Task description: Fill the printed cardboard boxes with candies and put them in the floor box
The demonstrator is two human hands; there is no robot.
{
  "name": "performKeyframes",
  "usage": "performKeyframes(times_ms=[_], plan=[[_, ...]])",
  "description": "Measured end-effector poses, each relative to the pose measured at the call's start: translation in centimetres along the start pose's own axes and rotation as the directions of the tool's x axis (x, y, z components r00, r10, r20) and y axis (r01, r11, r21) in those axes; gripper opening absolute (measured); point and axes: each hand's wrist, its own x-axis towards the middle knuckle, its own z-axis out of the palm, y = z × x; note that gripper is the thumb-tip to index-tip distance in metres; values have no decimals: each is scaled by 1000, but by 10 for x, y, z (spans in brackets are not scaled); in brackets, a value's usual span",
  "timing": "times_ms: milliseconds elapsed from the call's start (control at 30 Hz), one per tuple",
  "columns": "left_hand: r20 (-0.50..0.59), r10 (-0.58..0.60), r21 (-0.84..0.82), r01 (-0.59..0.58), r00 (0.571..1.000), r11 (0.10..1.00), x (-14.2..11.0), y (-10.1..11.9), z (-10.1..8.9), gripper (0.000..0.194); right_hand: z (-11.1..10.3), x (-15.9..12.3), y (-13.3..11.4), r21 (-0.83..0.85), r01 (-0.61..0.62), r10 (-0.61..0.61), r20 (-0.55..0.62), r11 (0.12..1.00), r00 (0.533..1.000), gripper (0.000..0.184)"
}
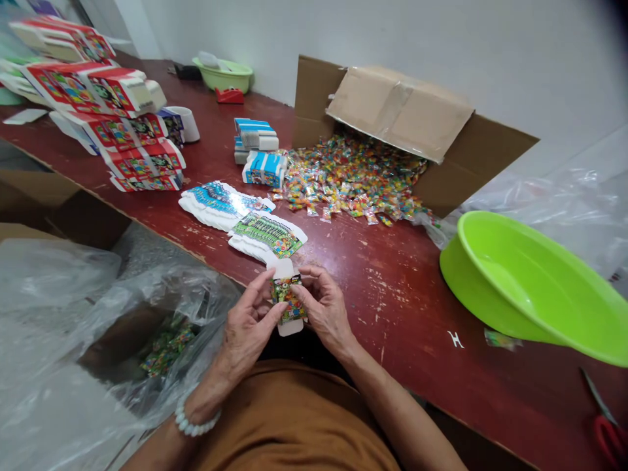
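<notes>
Between my two hands is a small printed candy box [289, 297] with white end flaps sticking out at top and bottom. My left hand [252, 320] grips its left side, thumb on the front. On the right side, my right hand [326, 307] holds it with the thumb across the printed face. Just beyond lie a fanned stack of green flat cartons [269, 234] and a fanned stack of blue flat cartons [220, 201]. A heap of wrapped candies [353, 176] spills from a tipped cardboard box [400, 108].
Bundled red cartons [142, 157] are piled at the left, blue bundles [265, 169] mid-table. A lime green basin [466, 275] and scissors [608, 418] are at the right. Below the table edge, a plastic-lined box [112, 340] contains small green packs [169, 343].
</notes>
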Motion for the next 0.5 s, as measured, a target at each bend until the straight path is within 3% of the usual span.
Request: performKeyframes(times_ms=[133, 267, 333, 400, 500], plan=[[34, -59, -40, 61, 998, 997, 3, 6, -4, 42, -4, 3, -4, 18, -47, 48, -7, 999, 999, 23], [114, -111, -45, 117, 987, 992, 4, 11, -8, 32, -12, 12, -12, 163, -306, 290, 112, 938, 950, 34], [135, -111, 16, 110, 985, 994, 5, 12, -8, 29, -15, 14, -15, 210, -377, 354, 139, 902, 925, 38], [133, -102, 46, 96, 986, 994, 5, 11, -7, 27, -17, 14, -17, 194, -381, 359, 140, 904, 923, 40], [97, -116, -117, 127, 988, 985, 6, 12, -4, 40, -18, 10, -14, 55, -280, 269, 155, 958, 951, 30]])
